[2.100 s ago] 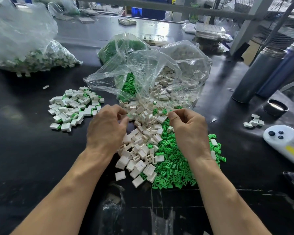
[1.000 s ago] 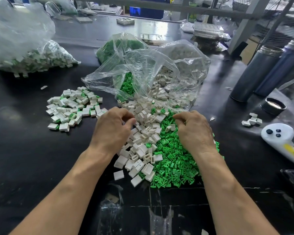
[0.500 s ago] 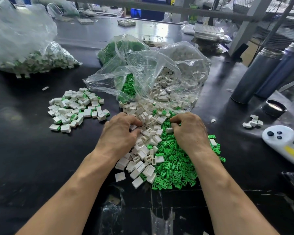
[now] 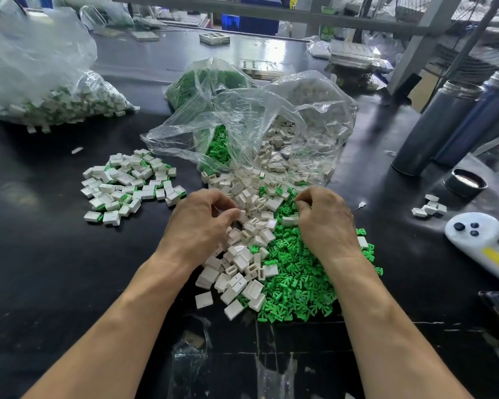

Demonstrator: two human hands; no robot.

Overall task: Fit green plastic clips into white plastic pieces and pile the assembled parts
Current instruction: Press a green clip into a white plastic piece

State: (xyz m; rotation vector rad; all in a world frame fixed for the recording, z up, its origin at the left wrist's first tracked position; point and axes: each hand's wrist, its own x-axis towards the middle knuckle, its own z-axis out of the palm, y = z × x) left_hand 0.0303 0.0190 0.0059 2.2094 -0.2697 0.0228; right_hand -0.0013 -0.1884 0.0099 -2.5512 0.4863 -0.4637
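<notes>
Over the last two seconds both hands had dropped from a raised position, close together above the loose parts, down into the parts themselves. The left hand (image 4: 198, 226) now lay knuckles-up on the white pieces (image 4: 242, 254), its fingers curled and thumb drawn toward the fingertips as if picking one out; whether a piece was actually caught between them could not be told, since the fingertips were turned away from the camera. The right hand (image 4: 324, 223) rested at the border between the white pieces and the green clips (image 4: 297, 286), fingers bent under and likewise hiding whatever they held.

The pile of assembled parts (image 4: 130, 182), white with green showing at the edges, lay to the left on the dark worktop (image 4: 41, 269), well apart from the loose stock, and one more piece seemed to have joined its near right edge in that time. That suggested one unit had just been finished and dropped there, and that the hands were fetching the next pair: a white piece for the left, a clip for the right.

Behind the loose heaps the open clear bag (image 4: 242, 125) spilled more of both kinds toward the person. A second bag (image 4: 41, 90) of what looked like finished units sat at the far left. Much loose stock remained, so the job seemed far from done.
</notes>
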